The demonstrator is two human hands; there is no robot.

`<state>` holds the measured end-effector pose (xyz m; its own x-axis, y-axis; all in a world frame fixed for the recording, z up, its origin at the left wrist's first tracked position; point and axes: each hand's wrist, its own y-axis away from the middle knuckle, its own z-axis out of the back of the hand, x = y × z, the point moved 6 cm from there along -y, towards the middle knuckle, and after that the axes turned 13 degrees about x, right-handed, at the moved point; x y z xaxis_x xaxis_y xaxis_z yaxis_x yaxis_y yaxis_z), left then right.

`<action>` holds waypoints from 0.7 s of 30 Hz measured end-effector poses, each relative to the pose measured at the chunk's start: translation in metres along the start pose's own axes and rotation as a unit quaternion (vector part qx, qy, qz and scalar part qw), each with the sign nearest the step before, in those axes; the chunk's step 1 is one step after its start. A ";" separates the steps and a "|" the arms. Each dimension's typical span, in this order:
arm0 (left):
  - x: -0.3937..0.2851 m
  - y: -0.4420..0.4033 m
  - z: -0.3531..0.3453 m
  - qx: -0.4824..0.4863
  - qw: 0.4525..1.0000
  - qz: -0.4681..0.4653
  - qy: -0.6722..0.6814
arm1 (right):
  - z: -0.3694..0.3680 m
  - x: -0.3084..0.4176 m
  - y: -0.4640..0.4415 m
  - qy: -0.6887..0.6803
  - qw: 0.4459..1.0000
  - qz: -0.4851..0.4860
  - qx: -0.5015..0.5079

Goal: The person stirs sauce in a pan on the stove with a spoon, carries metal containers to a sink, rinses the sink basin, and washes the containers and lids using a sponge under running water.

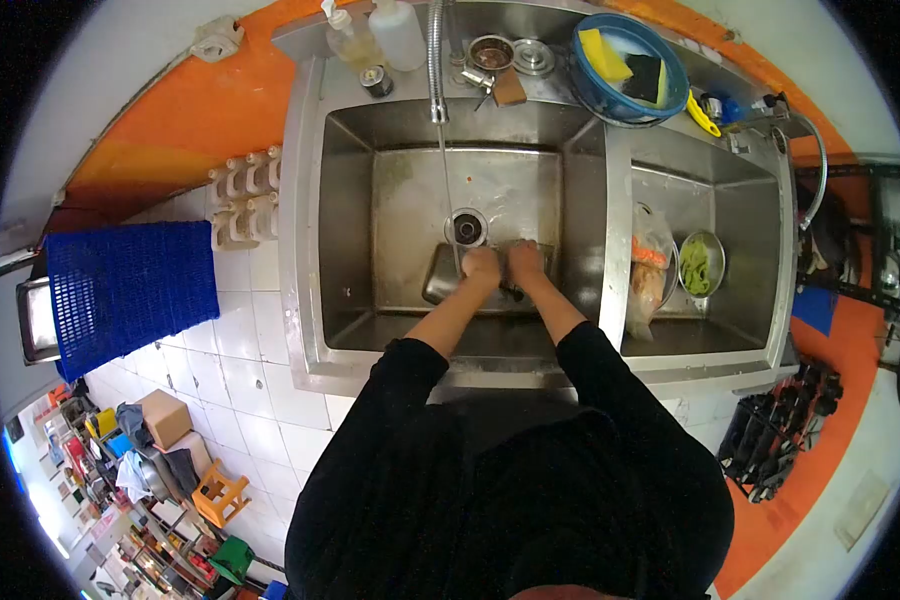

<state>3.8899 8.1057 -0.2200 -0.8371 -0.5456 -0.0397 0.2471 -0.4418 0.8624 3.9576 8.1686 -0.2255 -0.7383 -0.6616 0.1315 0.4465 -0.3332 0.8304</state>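
A shallow rectangular metal pan [437,278] lies tilted in the large sink basin, close to the drain [467,228]. My left hand [481,266] is closed at the pan, beside the thin stream of water from the spring-hose faucet [436,70]. To its right, my right hand [526,262] is closed over the pan's right part. Something dark shows under that hand, but I cannot make out what it is. My fingers are mostly hidden by the backs of my hands.
A blue basin [582,75] with sponges stands on the back ledge, near soap bottles [398,38] and a small jar [376,81]. The right sink [750,310] holds a plastic bag [646,285] and a bowl of green strips [703,265]. A blue crate [135,290] is left.
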 end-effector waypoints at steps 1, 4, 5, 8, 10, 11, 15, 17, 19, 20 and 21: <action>-0.009 -0.003 0.000 0.013 0.998 0.011 -0.052 | -0.007 -0.003 -0.008 -0.013 0.999 -0.018 0.037; -0.004 -0.020 -0.018 0.119 0.982 0.122 -0.083 | -0.026 -0.001 -0.024 -0.027 0.998 -0.034 0.050; 0.003 -0.029 -0.021 0.104 0.983 0.131 -0.081 | -0.031 0.001 -0.028 -0.027 0.998 -0.033 0.039; 0.041 -0.047 -0.025 0.066 0.989 0.121 -0.054 | -0.042 0.015 -0.031 -0.067 0.993 0.007 0.098; 0.078 -0.020 0.012 0.039 0.997 0.071 -0.009 | -0.036 0.022 -0.027 -0.037 0.997 0.034 0.050; 0.096 -0.008 0.031 0.022 0.999 0.045 0.013 | -0.031 0.025 -0.026 -0.023 0.998 0.048 0.023; 0.144 0.017 0.039 -0.009 0.907 -0.117 0.404 | 0.035 0.019 0.018 -0.280 0.920 0.106 -0.251; 0.147 0.034 0.033 -0.080 0.826 -0.151 0.537 | 0.067 0.026 0.033 -0.333 0.866 0.158 -0.337; 0.140 0.045 0.028 -0.078 0.800 -0.126 0.581 | 0.086 0.039 0.037 -0.434 0.803 0.234 -0.334; 0.132 0.044 0.021 -0.086 0.750 -0.169 0.634 | 0.087 0.060 0.032 -0.427 0.827 0.301 -0.209; 0.122 0.049 0.019 -0.090 0.711 -0.194 0.670 | 0.084 0.081 0.029 -0.411 0.833 0.362 -0.080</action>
<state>3.7902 8.0308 -0.1727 0.3272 -0.4935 -0.8059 0.2846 -0.7617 0.5820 3.8682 8.1621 -0.1454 -0.3133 -0.0654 0.9474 0.9382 -0.1756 0.2981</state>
